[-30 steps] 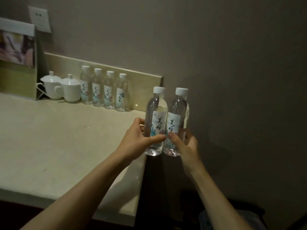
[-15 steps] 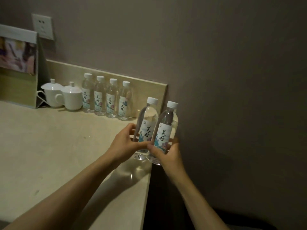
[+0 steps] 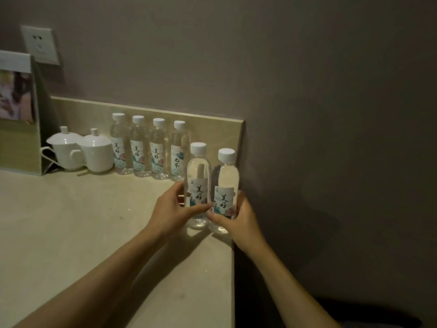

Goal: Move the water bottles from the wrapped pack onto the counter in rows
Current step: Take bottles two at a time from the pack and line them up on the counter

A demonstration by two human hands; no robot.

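Beige surface (image 3: 71,233) at centre frame, where left hand (image 3: 170,213) and right hand (image 3: 238,221) each grip one bottle (image 3: 198,185), (image 3: 225,192) near the edge: lower both level, aligned before the back row (image 3: 149,147).

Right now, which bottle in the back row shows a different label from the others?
The rightmost back-row bottle: its label shows different characters from the other three.

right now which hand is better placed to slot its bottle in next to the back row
The left hand. Its bottle stands nearer the fourth bottle in the back row, with bare counter between. The right hand holds its bottle at the counter's right edge, farther out.
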